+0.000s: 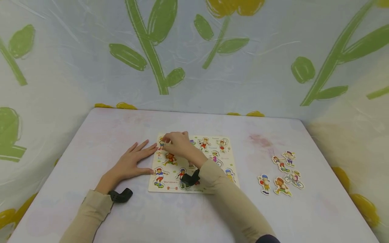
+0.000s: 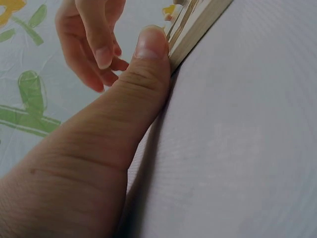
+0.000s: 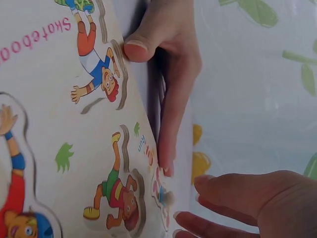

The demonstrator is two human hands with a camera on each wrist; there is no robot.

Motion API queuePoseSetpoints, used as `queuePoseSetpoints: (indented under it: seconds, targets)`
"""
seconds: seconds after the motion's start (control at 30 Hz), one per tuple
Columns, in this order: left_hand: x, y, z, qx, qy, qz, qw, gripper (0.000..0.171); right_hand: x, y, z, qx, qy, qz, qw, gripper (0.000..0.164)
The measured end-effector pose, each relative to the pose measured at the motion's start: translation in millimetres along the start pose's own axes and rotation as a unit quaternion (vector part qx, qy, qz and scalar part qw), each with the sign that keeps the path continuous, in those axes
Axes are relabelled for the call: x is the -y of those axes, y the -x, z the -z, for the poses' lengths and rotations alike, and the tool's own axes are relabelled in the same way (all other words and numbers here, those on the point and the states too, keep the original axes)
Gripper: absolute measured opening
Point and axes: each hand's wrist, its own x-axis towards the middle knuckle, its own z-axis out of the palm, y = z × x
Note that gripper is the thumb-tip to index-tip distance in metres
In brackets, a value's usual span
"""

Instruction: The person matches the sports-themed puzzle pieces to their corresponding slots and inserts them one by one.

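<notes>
A cream puzzle board (image 1: 153, 188) with sports figures lies flat on the table. My left hand (image 1: 130, 163) is spread beside it, with the thumb tip (image 2: 151, 42) and fingertips against its left edge. Over the upper-left part hovers my right hand (image 1: 179, 145), fingers loosely bent. Its thumb and fingers stand apart near a figure piece (image 3: 164, 196) at the board's corner, and nothing shows between them. Closer in, the right wrist view has a running figure (image 3: 119, 198) and a skateboard figure (image 3: 96, 67) in outlined recesses. The right forearm hides part of the board's middle.
Several loose figure pieces lie on the table to the right: a runner (image 1: 282, 186), a basketball player (image 1: 265, 184), a cyclist (image 1: 294, 179), a skateboarder (image 1: 280, 163) and a figure in a cap (image 1: 289, 158). A flower-patterned curtain (image 1: 258, 81) surrounds the table (image 1: 127, 222).
</notes>
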Motion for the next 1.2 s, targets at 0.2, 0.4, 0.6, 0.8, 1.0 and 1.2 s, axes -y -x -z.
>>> queuePoseSetpoints:
  seconds: [0.2,0.4,0.6,0.8,1.0,1.2]
  targets:
    - [0.1,-0.4,-1.0,0.001,0.001,0.005,1.0,0.091,-3,17,9,-0.018,0.008,0.016,1.0,0.024]
    - [1.3,-0.7,-2.2,0.003,-0.002,0.009,0.9999,0.091,-9,35,19,-0.034,0.0,0.019,0.999,0.023]
    - [1.0,-0.5,-3.5,0.005,-0.002,0.014,0.9999,0.092,-20,55,25,-0.057,-0.003,0.013,0.998,0.021]
    - [0.4,0.5,-3.6,0.004,-0.003,0.016,0.9999,0.092,-34,75,31,-0.092,-0.01,0.014,0.996,0.018]
    - [1.7,1.3,-3.5,0.005,-0.003,0.017,0.9998,0.092,-44,94,35,-0.111,-0.006,-0.001,0.994,0.016]
    - [0.5,-0.2,-2.8,0.003,-0.002,0.014,0.9999,0.092,-59,117,44,-0.14,0.0,-0.014,0.99,0.014]
